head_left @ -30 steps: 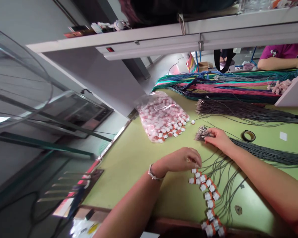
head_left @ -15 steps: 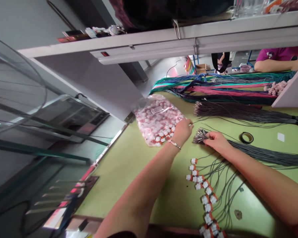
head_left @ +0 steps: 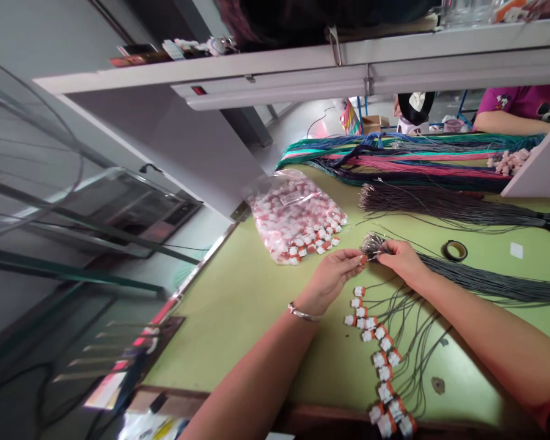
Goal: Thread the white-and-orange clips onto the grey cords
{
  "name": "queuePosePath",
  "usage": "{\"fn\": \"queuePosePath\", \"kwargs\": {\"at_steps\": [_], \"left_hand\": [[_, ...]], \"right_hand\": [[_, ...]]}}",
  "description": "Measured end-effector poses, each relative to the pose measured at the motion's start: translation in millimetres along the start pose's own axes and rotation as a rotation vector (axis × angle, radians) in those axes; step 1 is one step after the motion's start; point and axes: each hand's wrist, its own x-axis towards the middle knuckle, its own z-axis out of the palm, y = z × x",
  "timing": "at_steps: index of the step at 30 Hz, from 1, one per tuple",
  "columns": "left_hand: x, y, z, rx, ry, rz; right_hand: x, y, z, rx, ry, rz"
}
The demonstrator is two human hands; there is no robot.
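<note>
My left hand pinches a small orange-and-white connector between thumb and fingertips, close to the metal terminal ends of a grey wire bundle. My right hand is closed around that bundle just behind its terminals. Whether the connector touches a wire end is too small to tell. Left of the hands lies a clear plastic bag full of the same connectors, several spilling from its mouth. Below my right hand, a row of connectors on grey wires rests on the green table.
A second dark wire bundle lies farther back, with coloured wires behind it. A black tape roll sits to the right. Overhead runs a shelf with a lamp. Another person's sleeve shows across the table.
My left hand has come back from the bag's mouth toward my right hand, carrying a connector. My right hand stays on the wire bundle.
</note>
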Motion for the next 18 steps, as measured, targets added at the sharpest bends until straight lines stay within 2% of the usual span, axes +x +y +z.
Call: {"fn": "queuePosePath", "kwargs": {"at_steps": [7,18], "left_hand": [[1.2,0.8,-6.5,-0.071,-0.015,-0.021],[-2.0,-3.9,-4.0,-0.069,-0.073,-0.008]], "right_hand": [[-3.0,-4.9,3.0,-0.047,0.027,-0.014],[-1.9,2.2,3.9,-0.331,0.037,-0.114]]}}
